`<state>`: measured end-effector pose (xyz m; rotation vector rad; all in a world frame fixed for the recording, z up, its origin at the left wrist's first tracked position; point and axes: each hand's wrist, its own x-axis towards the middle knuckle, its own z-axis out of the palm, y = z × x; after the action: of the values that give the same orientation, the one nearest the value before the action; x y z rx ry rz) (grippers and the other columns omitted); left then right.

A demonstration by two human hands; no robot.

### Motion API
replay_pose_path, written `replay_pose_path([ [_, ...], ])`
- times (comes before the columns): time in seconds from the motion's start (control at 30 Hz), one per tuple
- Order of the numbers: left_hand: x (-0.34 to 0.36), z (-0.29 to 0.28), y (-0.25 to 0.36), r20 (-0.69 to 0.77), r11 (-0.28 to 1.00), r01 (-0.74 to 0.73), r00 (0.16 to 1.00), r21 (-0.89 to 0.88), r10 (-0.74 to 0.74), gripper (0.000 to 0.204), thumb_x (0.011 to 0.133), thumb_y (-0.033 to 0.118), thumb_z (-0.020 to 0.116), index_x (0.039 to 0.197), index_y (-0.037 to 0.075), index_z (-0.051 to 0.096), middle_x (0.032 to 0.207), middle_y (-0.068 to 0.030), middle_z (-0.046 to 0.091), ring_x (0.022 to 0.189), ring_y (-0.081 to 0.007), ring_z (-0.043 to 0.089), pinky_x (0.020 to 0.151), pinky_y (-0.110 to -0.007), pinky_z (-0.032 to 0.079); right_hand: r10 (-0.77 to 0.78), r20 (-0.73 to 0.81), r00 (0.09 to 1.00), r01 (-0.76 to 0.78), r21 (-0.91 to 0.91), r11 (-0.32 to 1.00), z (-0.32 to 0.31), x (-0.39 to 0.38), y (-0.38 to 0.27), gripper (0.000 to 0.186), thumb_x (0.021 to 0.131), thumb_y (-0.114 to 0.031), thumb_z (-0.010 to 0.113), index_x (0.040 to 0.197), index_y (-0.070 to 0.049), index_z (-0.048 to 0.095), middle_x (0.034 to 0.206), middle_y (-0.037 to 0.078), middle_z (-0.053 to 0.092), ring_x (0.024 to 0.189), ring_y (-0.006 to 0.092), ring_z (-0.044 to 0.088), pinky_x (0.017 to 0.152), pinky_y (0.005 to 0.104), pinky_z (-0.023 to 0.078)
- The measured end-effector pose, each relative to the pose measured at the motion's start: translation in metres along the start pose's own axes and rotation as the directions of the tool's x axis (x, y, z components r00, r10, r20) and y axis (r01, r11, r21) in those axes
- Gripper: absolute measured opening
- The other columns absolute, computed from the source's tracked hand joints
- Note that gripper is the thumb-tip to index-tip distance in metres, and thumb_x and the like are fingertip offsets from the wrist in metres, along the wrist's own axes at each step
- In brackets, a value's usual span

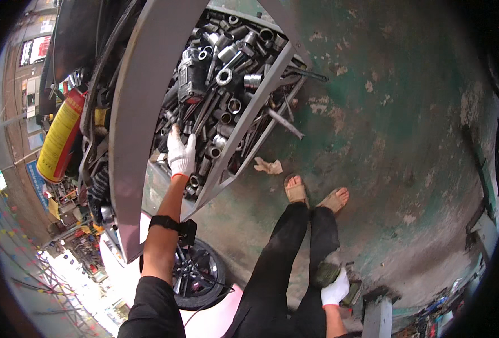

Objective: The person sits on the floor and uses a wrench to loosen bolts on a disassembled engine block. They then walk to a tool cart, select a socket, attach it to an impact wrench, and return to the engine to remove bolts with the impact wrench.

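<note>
**Metal rack [253,107] heaped with sockets [253,81]**

The rack's raised rim apparently keeps those sockets from spilling; a black power tool [193,79] lies on top, perhaps for easy reach. The left arm [160,250] stretches forward, its gloved left hand [182,155] among them, grip unclear. The right hand [335,290] hangs low beside something dark green [326,273]; I can't tell whether it's gripped.

l arm [163,248] stretched fwd, gloved l hand [180,153] palm dn, gloved r hand [335,289] low at r.
</note>
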<state>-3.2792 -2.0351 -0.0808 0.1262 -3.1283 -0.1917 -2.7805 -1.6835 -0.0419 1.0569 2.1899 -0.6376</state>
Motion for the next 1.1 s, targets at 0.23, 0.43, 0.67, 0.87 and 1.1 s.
replay_pose_path([
  [0.23, 0.013, 0.031, 0.004, -0.090, 0.983, 0.122, 0.990, 0.141, -0.110, 0.095, 0.080, 0.050, 0.075, 0.150, -0.002, 0.035, 0.127, -0.0262, 0.053, 0.122, -0.0409, 0.048, 0.104, -0.047, 0.040, -0.033, 0.125, 0.992, 0.064, -0.253, 0.965, 0.005, 0.010, -0.017, 0.060, 0.067, -0.003, 0.065, 0.126, -0.007, 0.058, 0.096, 0.017, 0.062, 0.091, 0.0381, 0.060, 0.083, 0.0451, 0.045],
  [0.43, 0.023, 0.013, -0.008, 0.005, 0.929, -0.185, 0.981, 0.321, 0.194, 0.103, 0.069, 0.044, 0.084, 0.150, 0.004, 0.035, 0.118, -0.0193, 0.059, 0.106, -0.0355, 0.055, 0.088, -0.045, 0.051, -0.162, 0.111, 0.981, 0.190, -0.325, 0.927, 0.000, 0.020, -0.037, 0.062, 0.065, -0.003, 0.066, 0.126, -0.008, 0.058, 0.095, 0.016, 0.062, 0.091, 0.0362, 0.059, 0.083, 0.0446, 0.044],
  [0.67, 0.017, 0.033, -0.004, -0.211, 0.987, -0.120, 0.967, 0.110, 0.142, 0.072, 0.071, 0.026, 0.080, 0.137, 0.011, 0.055, 0.110, -0.0180, 0.065, 0.104, -0.0359, 0.062, 0.089, -0.045, 0.051, -0.145, 0.114, 0.983, 0.174, -0.305, 0.936, 0.003, 0.024, -0.035, 0.062, 0.067, -0.004, 0.067, 0.127, -0.011, 0.058, 0.098, 0.016, 0.064, 0.093, 0.0378, 0.060, 0.084, 0.0446, 0.045],
  [0.87, -0.010, 0.032, 0.022, 0.021, 0.919, -0.057, 0.997, -0.389, 0.071, 0.041, 0.092, 0.012, 0.067, 0.131, -0.002, 0.061, 0.123, -0.0169, 0.069, 0.111, -0.0197, 0.067, 0.098, -0.030, 0.049, -0.165, 0.106, 0.981, 0.191, -0.320, 0.928, 0.015, 0.019, -0.028, 0.067, 0.066, -0.004, 0.068, 0.131, -0.012, 0.055, 0.097, 0.015, 0.061, 0.092, 0.0376, 0.058, 0.084, 0.0446, 0.045],
  [1.1, -0.012, 0.017, -0.012, -0.214, 0.762, -0.120, 0.976, -0.636, -0.025, 0.031, 0.094, 0.002, 0.060, 0.125, 0.001, 0.064, 0.114, -0.0155, 0.069, 0.108, -0.0173, 0.064, 0.098, -0.028, 0.048, -0.129, 0.143, 0.981, 0.171, -0.339, 0.925, 0.012, 0.019, -0.034, 0.060, 0.071, -0.003, 0.063, 0.130, -0.011, 0.057, 0.103, 0.017, 0.065, 0.095, 0.0392, 0.060, 0.085, 0.0459, 0.046],
])
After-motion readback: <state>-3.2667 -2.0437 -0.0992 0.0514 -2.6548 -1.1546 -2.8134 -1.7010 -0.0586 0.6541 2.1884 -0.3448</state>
